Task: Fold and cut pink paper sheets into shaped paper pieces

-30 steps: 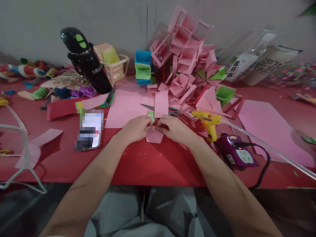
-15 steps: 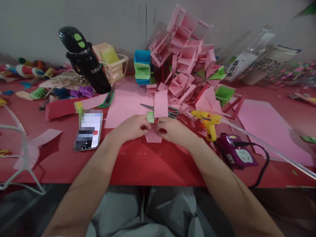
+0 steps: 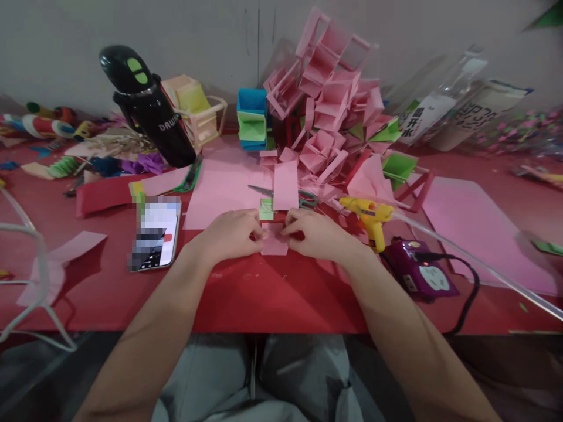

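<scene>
My left hand [image 3: 231,235] and my right hand [image 3: 314,233] meet over a small piece of pink paper [image 3: 274,243] on the red table [image 3: 264,293]. Both hands pinch the paper's upper edge with closed fingers. Its lower part lies flat on the table between my hands. Just behind my fingers lie a small green paper piece [image 3: 266,208], a pink paper strip [image 3: 285,186] and scissors [image 3: 264,191] partly covered by the strip.
A phone [image 3: 155,240] lies left of my left hand. A yellow glue gun [image 3: 369,215] and a purple power strip [image 3: 420,275] sit to the right. A pile of folded pink paper shapes [image 3: 329,111] and a black bottle [image 3: 147,108] stand behind.
My hands have stayed on the pink paper, working its upper edge with small finger movements. The view has shifted slightly.
</scene>
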A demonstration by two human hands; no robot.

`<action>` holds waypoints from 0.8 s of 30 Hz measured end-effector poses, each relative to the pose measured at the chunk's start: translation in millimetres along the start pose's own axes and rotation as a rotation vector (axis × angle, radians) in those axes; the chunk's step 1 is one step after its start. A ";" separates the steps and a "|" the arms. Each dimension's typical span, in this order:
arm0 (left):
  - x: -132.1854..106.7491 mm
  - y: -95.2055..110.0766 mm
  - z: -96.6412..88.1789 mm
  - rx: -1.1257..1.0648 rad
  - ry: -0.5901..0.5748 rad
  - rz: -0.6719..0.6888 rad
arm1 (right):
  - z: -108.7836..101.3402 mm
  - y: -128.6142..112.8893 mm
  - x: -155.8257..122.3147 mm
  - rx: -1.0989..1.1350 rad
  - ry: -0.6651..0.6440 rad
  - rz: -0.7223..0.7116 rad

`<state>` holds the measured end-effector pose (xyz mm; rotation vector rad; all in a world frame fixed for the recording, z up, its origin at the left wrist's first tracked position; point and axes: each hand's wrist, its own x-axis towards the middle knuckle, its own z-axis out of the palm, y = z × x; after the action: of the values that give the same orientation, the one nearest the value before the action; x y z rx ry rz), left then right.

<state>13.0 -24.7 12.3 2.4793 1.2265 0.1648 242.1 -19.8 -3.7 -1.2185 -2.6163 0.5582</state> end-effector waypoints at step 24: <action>16.4 -8.1 23.1 -0.246 0.129 -0.122 | 5.8 -7.6 7.6 0.080 0.002 0.292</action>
<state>23.1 -13.6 -13.1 2.2058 1.3190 0.4225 230.1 -19.9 -5.7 -1.5842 -2.4029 0.7024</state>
